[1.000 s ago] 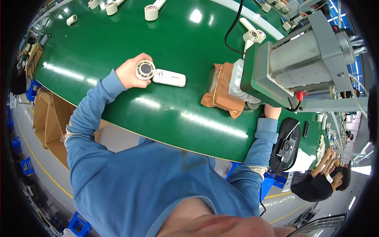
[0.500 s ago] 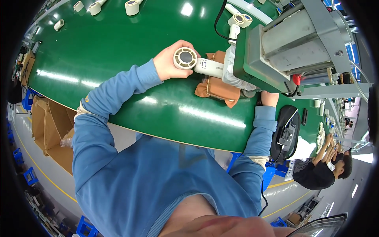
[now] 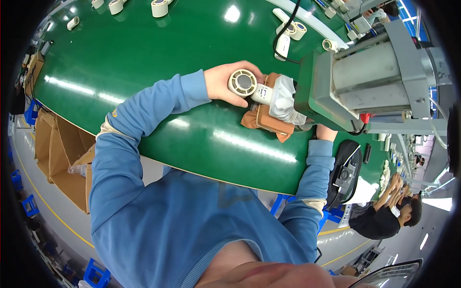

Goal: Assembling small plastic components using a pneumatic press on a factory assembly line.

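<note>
My left hand (image 3: pixel 225 82) is closed around the round head of a white hair dryer (image 3: pixel 242 82), whose ribbed ring and dark centre face up. The dryer's handle points right, between two orange-brown padded blocks (image 3: pixel 276 119), and its far end disappears under crumpled white plastic film (image 3: pixel 284 98). A green and grey press machine (image 3: pixel 331 81) stands over that end. My right hand (image 3: pixel 326 133) is beside the machine's near side, mostly hidden behind it; its fingers do not show.
Several white dryer parts (image 3: pixel 159 8) lie along the far edge of the green table (image 3: pixel 182 139), with more behind the machine. A black cable (image 3: pixel 287 29) hangs nearby. A black case (image 3: pixel 345 170) sits at right. Cardboard boxes (image 3: pixel 67 163) stand at left; a co-worker (image 3: pixel 384 218) is at right.
My left hand has pushed the hair dryer to the right, and less of its handle shows outside the padded blocks and film. The whole view has shifted slightly. My right hand stays by the machine.
</note>
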`<control>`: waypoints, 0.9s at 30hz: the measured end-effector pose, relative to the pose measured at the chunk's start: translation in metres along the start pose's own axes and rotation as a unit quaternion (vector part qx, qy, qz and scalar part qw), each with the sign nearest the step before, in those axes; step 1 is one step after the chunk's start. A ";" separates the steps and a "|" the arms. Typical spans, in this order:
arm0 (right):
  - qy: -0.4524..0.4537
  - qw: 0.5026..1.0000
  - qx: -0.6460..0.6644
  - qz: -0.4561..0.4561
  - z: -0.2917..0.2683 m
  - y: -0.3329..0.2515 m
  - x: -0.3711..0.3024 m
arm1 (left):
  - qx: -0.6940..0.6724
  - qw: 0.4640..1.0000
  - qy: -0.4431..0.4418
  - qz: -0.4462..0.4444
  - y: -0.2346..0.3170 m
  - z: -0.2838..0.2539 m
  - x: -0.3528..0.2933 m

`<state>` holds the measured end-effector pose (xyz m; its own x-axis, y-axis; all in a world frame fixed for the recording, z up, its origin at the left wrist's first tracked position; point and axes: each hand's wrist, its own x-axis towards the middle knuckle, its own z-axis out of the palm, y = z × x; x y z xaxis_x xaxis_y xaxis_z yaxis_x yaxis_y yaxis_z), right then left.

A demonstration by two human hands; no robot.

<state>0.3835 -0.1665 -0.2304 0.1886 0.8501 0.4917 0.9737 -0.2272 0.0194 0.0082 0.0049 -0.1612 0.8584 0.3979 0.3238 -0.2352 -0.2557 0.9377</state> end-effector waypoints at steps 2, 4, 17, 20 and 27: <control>0.004 0.999 -0.018 -0.027 -0.018 0.009 -0.026 | 0.019 0.999 -0.030 -0.015 0.000 -0.013 0.003; 0.008 0.998 -0.041 -0.044 -0.013 0.013 -0.019 | 0.033 0.999 -0.032 -0.025 -0.007 -0.033 0.014; 0.040 0.975 -0.177 -0.128 -0.013 0.026 -0.031 | 0.682 0.635 0.363 -0.004 -0.085 -0.127 0.103; 0.044 0.968 -0.201 -0.140 -0.007 0.018 -0.018 | 0.686 0.670 0.182 0.215 -0.089 -0.111 0.164; 0.054 0.976 -0.186 -0.097 0.004 0.036 -0.017 | 0.795 0.568 -0.063 0.204 -0.134 -0.112 0.231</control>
<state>0.4163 -0.1873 -0.2409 -0.0280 0.8442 0.5353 0.8718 -0.2414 0.4262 0.1868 0.2295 -0.1979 0.9299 -0.0214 0.3671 0.1961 -0.8157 -0.5442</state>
